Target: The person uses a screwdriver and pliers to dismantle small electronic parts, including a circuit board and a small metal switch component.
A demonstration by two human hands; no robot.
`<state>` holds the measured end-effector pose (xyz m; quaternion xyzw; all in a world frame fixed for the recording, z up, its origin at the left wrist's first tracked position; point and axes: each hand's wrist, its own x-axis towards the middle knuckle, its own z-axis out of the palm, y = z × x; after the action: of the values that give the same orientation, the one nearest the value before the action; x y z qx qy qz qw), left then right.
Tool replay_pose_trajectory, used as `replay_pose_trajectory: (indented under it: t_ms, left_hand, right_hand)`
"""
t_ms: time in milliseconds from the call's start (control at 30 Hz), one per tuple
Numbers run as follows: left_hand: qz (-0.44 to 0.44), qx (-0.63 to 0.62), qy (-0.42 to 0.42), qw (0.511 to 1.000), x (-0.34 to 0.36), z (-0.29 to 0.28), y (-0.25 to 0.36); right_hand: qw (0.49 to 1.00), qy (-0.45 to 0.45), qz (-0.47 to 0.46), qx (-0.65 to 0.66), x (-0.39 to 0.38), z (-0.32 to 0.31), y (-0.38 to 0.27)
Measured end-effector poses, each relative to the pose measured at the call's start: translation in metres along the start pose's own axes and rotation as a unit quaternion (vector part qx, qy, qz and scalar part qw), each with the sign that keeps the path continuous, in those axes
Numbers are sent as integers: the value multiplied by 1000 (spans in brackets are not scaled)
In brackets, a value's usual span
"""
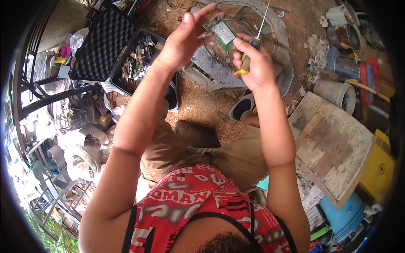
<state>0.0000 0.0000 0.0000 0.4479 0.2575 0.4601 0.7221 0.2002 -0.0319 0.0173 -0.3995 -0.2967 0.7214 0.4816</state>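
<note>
My right hand is closed round a screwdriver with a yellow and dark handle, its thin metal shaft pointing up and away. Between the thumb and forefinger of the same hand is the corner of a small green circuit board. A silvery plate with dark marks covers much of the board's upper face. Just left of the board, my left hand has its fingers stretched and apart. Some of its fingertips come close to the board's left edge; whether they touch it I cannot tell.
Below the hands stands a round grey stand. An open black case at left holds many small parts, its foam-lined lid raised. A worn wooden board, a bucket and a yellow panel are at right.
</note>
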Motion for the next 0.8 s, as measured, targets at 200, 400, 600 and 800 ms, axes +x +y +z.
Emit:
replay_pose_trajectory:
  t_ms: [200, 400, 600, 800]
  left_hand:
    - [29, -208, 139, 968, 2, 30, -18]
    - [-53, -453, 193, 869, 2, 1, -18]
    - [-62, -473, 199, 856, 1, -13, -10]
    - [-26, -365, 248, 897, 0, -13, -2]
  right_hand:
    - [998, 39, 20, 47, -9, 29, 8]
    - [998, -56, -12, -27, -29, 41, 3]
    - [924, -56, -126, -356, -37, 36, -5]
    - [844, -75, -215, -486, -45, 34, -15]
